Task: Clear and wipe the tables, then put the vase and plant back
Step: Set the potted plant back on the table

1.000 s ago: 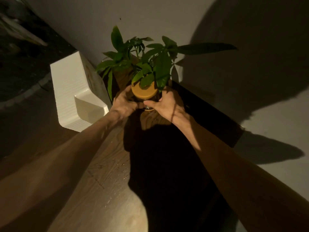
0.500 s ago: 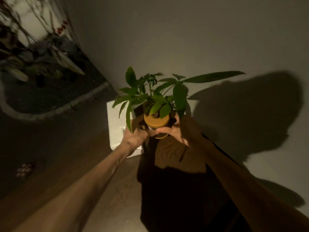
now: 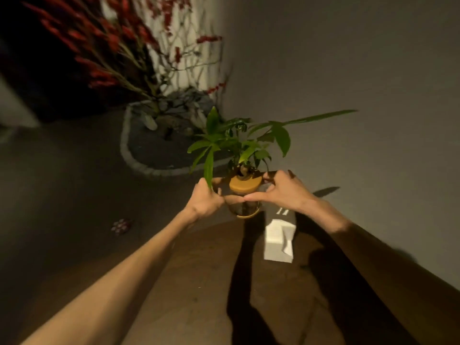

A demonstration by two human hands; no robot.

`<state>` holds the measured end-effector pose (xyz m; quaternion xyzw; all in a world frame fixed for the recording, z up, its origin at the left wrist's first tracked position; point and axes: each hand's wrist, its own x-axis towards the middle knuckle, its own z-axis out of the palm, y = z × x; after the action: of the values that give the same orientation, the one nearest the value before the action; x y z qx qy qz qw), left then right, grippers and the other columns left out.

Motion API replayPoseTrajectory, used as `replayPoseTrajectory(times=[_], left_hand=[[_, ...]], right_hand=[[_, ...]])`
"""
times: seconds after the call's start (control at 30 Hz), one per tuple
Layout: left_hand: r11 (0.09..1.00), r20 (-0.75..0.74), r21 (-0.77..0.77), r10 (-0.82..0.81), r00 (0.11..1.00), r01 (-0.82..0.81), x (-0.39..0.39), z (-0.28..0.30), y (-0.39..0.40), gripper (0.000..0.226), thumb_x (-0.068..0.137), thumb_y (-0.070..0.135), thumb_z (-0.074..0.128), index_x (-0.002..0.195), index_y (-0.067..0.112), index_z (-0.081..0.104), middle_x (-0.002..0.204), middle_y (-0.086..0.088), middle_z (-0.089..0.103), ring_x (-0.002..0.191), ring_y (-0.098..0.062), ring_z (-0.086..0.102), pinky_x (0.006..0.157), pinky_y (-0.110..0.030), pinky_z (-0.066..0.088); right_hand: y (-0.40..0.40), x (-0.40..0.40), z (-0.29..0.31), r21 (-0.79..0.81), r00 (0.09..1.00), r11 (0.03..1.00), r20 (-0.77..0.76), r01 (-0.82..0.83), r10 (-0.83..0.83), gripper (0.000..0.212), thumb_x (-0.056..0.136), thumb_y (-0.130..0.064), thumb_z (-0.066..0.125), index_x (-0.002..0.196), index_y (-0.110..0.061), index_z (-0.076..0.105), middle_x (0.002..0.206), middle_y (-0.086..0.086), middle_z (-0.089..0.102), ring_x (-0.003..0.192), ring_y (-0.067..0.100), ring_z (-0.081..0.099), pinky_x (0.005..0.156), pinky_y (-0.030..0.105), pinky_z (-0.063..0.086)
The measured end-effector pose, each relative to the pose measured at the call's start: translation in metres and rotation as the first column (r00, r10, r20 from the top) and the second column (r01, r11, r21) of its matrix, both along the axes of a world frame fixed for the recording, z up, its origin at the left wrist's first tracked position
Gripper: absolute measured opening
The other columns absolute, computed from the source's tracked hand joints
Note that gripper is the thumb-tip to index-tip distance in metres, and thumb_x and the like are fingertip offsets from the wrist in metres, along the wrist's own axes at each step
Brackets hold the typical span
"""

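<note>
Both hands grip the plant (image 3: 239, 143) by its glass jar (image 3: 245, 207), the left hand (image 3: 205, 201) curled round the jar's left side and the right hand (image 3: 283, 191) round its right, thumb lying across the front just under the orange lid (image 3: 245, 184). The jar seems to hang above the far edge of the wooden surface (image 3: 211, 282) rather than rest on it, though the dim light makes that hard to judge. This reads as the clearing step, or possibly the putting back. The next move calls for a level, two-handed carry, since the jar appears to hold water and the long leaves reach out sideways. Just right of the jar a white block (image 3: 278, 239) sits on the surface, close enough to catch the jar's base. Beyond the jar, a stone-edged bed (image 3: 129, 148) holds red-flowered branches (image 3: 107, 46).
</note>
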<state>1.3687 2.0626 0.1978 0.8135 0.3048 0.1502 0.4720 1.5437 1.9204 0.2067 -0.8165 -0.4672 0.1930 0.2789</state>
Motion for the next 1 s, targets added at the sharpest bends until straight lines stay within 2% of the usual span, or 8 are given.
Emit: replayPoseTrajectory(times=[0.17, 0.33, 0.43, 0.57, 0.73, 0.77, 0.87, 1.0], left_hand=[[0.988, 0.015, -0.012, 0.152, 0.988, -0.152, -0.100, 0.008, 0.050, 0.060, 0.072, 0.034, 0.086, 0.125, 0.018, 0.061, 0.066, -0.002, 0.059, 0.060, -0.007, 0.048, 0.062, -0.021, 0.045], [0.935, -0.049, 0.043, 0.353, 0.934, -0.351, -0.207, -0.006, 0.098, 0.024, 0.088, 0.014, 0.064, 0.111, 0.017, 0.074, 0.089, -0.007, 0.072, 0.069, -0.014, 0.058, 0.063, -0.028, 0.048], [0.911, -0.110, 0.048, 0.413, 0.904, -0.410, -0.270, -0.023, 0.117, 0.030, 0.089, 0.014, 0.065, 0.118, 0.021, 0.071, 0.091, -0.008, 0.076, 0.067, -0.014, 0.068, 0.059, -0.033, 0.060], [0.842, -0.106, -0.035, 0.533, 0.839, -0.539, -0.354, -0.036, 0.115, 0.028, 0.089, 0.013, 0.067, 0.116, 0.017, 0.070, 0.087, -0.004, 0.072, 0.068, -0.017, 0.062, 0.054, -0.029, 0.051], [0.749, -0.117, -0.207, 0.620, 0.776, -0.629, -0.440, -0.052, 0.095, 0.037, 0.062, 0.036, 0.092, 0.089, 0.015, 0.079, 0.059, -0.001, 0.066, 0.060, -0.006, 0.039, 0.076, -0.038, 0.052], [0.725, -0.126, -0.235, 0.637, 0.760, -0.647, -0.450, -0.055, 0.092, 0.036, 0.062, 0.031, 0.092, 0.084, 0.008, 0.074, 0.066, -0.006, 0.070, 0.062, 0.002, 0.058, 0.081, -0.046, 0.053], [0.653, -0.153, -0.273, 0.696, 0.702, -0.707, -0.499, -0.083, 0.084, 0.040, 0.067, 0.025, 0.090, 0.086, 0.000, 0.066, 0.071, 0.007, 0.072, 0.082, -0.002, 0.065, 0.093, -0.059, 0.046], [0.546, -0.218, -0.322, 0.752, 0.622, -0.774, -0.549, -0.124, 0.075, 0.038, 0.071, 0.021, 0.088, 0.089, 0.005, 0.058, 0.101, -0.016, 0.074, 0.103, -0.017, 0.056, 0.095, -0.059, 0.045]], right_hand=[[0.085, -0.062, 0.000, -0.019, 0.991, 0.991, -0.007, -0.135, 0.135, 0.093, 0.042, -0.095, 0.070, 0.097, -0.021, 0.065, 0.065, -0.013, 0.042, 0.055, 0.004, 0.036, 0.065, 0.029, 0.042], [0.159, -0.151, -0.004, -0.043, 0.926, 0.926, 0.028, -0.376, 0.377, 0.080, 0.048, -0.096, 0.065, 0.107, -0.043, 0.073, 0.091, -0.009, 0.067, 0.101, 0.020, 0.062, 0.096, 0.048, 0.049], [0.202, -0.193, -0.037, -0.099, 0.917, 0.912, -0.005, -0.398, 0.399, 0.108, 0.042, -0.099, 0.065, 0.127, -0.032, 0.062, 0.114, -0.006, 0.070, 0.104, 0.018, 0.067, 0.088, 0.044, 0.057], [0.223, -0.282, -0.041, -0.081, 0.842, 0.838, -0.072, -0.539, 0.534, 0.080, 0.055, -0.086, 0.074, 0.106, -0.025, 0.072, 0.073, -0.015, 0.062, 0.066, 0.003, 0.058, 0.060, 0.022, 0.044], [0.246, -0.379, -0.076, -0.069, 0.743, 0.746, -0.190, -0.663, 0.642, 0.048, 0.064, -0.069, 0.082, 0.086, -0.027, 0.073, 0.062, -0.020, 0.060, 0.067, 0.000, 0.057, 0.068, 0.021, 0.042], [0.247, -0.392, -0.082, -0.076, 0.733, 0.735, -0.196, -0.674, 0.652, 0.044, 0.066, -0.067, 0.082, 0.084, -0.028, 0.072, 0.060, -0.022, 0.061, 0.063, -0.003, 0.057, 0.063, 0.016, 0.041], [0.259, -0.447, -0.122, -0.113, 0.701, 0.695, -0.198, -0.710, 0.685, 0.067, 0.056, -0.082, 0.077, 0.096, -0.028, 0.072, 0.076, -0.016, 0.070, 0.072, 0.001, 0.066, 0.063, 0.021, 0.048], [0.272, -0.500, -0.191, -0.166, 0.643, 0.623, -0.268, -0.764, 0.717, 0.090, 0.047, -0.091, 0.073, 0.115, -0.032, 0.069, 0.100, -0.014, 0.075, 0.088, 0.006, 0.071, 0.082, 0.038, 0.060]])
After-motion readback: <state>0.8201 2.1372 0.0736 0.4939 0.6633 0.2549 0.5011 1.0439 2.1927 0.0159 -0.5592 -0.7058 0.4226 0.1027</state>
